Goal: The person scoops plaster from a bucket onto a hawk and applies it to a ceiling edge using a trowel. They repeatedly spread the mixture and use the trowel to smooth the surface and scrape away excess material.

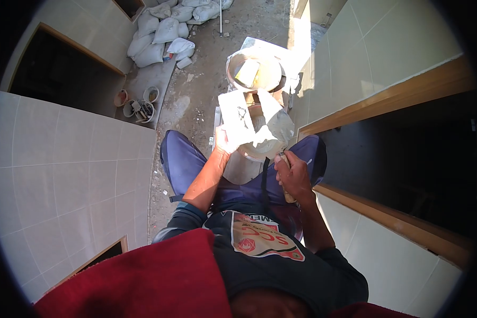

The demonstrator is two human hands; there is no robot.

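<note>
A pale rectangular tile (pixel 232 112) with a grey mortar smear near its edge is gripped along its near end by my left hand (pixel 225 142). My right hand (pixel 293 172) is wrapped round the wooden handle of a trowel (pixel 276 119). The trowel's broad blade, coated in pale mortar, points away from me beside the tile. Both overlap a bucket (pixel 261 154) between my knees, whose inside shows wet mortar and is partly hidden. Just beyond stands a round tub (pixel 277 68) holding a yellow and white block (pixel 247 72).
White filled sacks (pixel 167 30) are piled at the far left. Small buckets (pixel 151 94), one with tools, stand by the left doorway. Tiled walls (pixel 63 159) rise on both sides, with a wood-framed doorway (pixel 397 95) at right. The floor (pixel 183 100) is dusty concrete with debris.
</note>
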